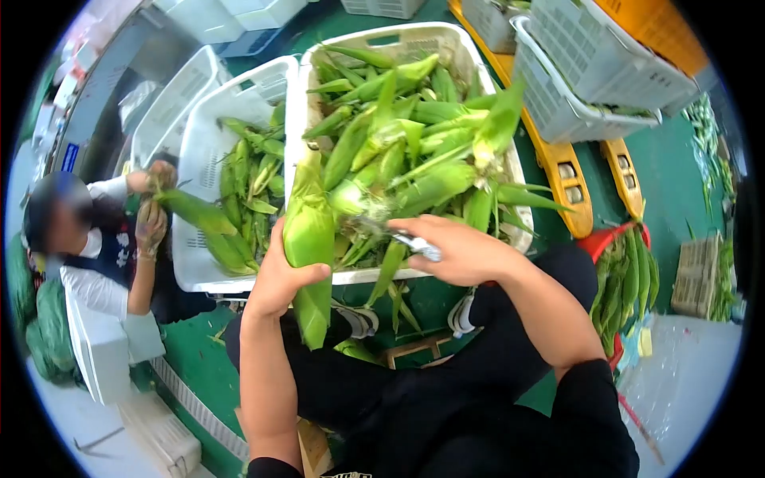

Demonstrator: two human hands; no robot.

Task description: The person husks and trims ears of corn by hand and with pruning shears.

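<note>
An ear of corn in its green husk [308, 231] is in my left hand [275, 280], whose fingers and thumb wrap around its middle. The ear stands nearly upright at the front edge of a white crate [398, 33] heaped with husked-over corn. My right hand [462, 251] is closed on a knife [417, 245] with a silvery handle, just right of the ear. The far end of the knife is blurred against corn silk and husks, so I cannot tell what it touches.
At left, a person [103, 263] holds another ear of corn [209, 223] over a second white crate [185, 191]. Stacked crates [586, 56] rest on a yellow pallet jack [558, 171] at right. A red container [612, 239] of green corn stands beside my knee.
</note>
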